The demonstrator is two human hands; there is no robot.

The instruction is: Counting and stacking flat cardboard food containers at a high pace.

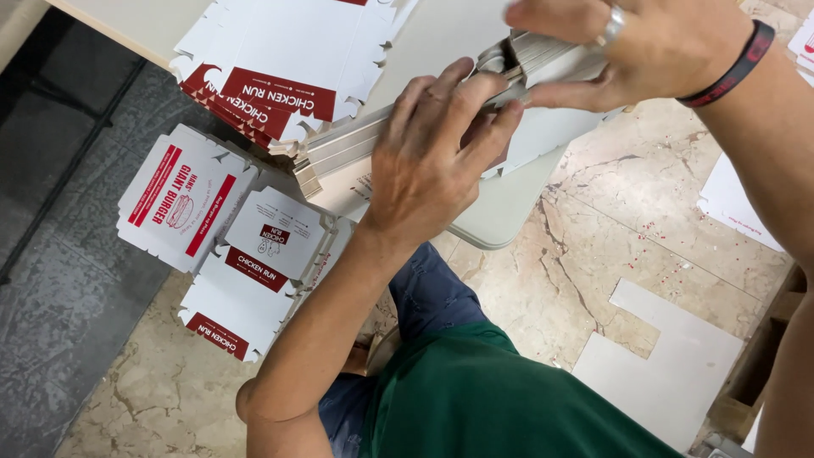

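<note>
A thick stack of flat white cardboard box blanks (pixel 356 140) lies on its edge across the corner of a pale table (pixel 500 216). My left hand (pixel 432 157) lies over the middle of the stack, fingers curled around its top edge. My right hand (pixel 644 47), with a ring and a black wristband, grips the stack's far right end from above. Both hands hold the same stack. The part of the stack under my palms is hidden.
More flat box blanks with red printing lie spread on the table (pixel 288 59), and others on the floor (pixel 182 195) to the left. A plain white card sheet (pixel 670 373) lies on the marble floor at the right. My green shirt (pixel 500 399) fills the bottom.
</note>
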